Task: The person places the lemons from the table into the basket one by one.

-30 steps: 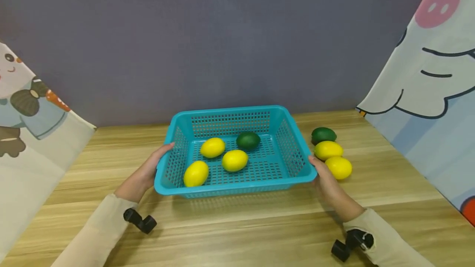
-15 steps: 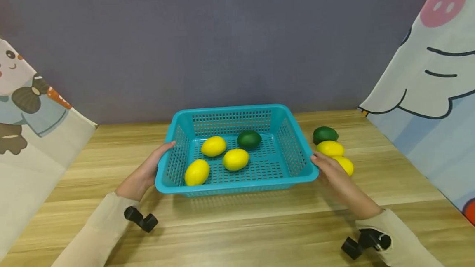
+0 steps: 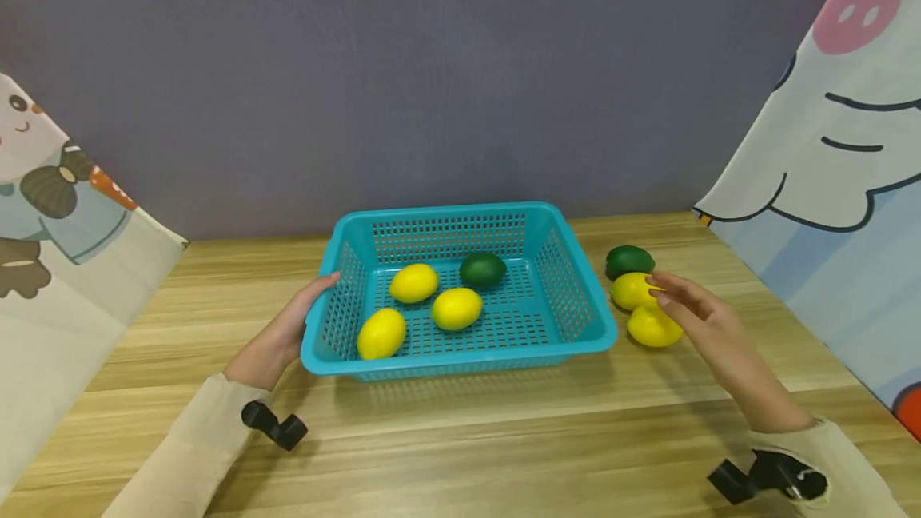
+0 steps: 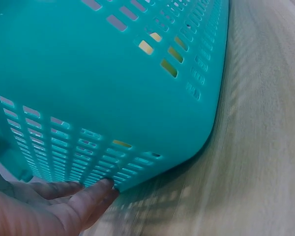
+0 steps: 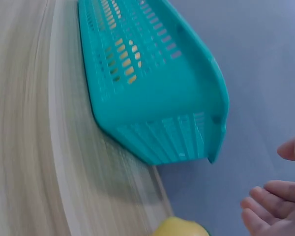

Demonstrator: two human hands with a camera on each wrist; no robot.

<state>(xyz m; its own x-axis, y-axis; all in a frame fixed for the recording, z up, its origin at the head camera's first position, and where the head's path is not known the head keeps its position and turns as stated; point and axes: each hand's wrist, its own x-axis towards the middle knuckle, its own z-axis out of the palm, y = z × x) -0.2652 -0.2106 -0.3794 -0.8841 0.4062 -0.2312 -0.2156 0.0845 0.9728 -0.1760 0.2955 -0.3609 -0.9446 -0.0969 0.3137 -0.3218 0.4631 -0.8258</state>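
Observation:
A turquoise perforated plastic basket (image 3: 460,363) stands on the wooden table with 3 lemons, one being the front-left lemon (image 3: 382,334), and a dark green oval fruit (image 3: 483,270) inside. My left hand (image 3: 288,334) holds the basket's left side, thumb over the rim; in the left wrist view its fingers (image 4: 91,194) lie against the slotted wall. My right hand (image 3: 708,326) is off the basket, fingers apart and slightly bent, holding nothing. It hovers at the right of two loose lemons, a front one (image 3: 653,327) and a back one (image 3: 633,292), partly covering the back one.
Another dark green oval fruit (image 3: 629,260) lies behind the loose lemons, right of the basket. A grey wall (image 3: 446,86) rises behind the table (image 3: 460,438). Printed cartoon cloths hang at both sides. Each sleeve carries a black wrist mount.
My right hand has let go of the basket's right rim and moved right, toward the loose lemons. My left hand keeps its hold, and the basket stays about where it was.

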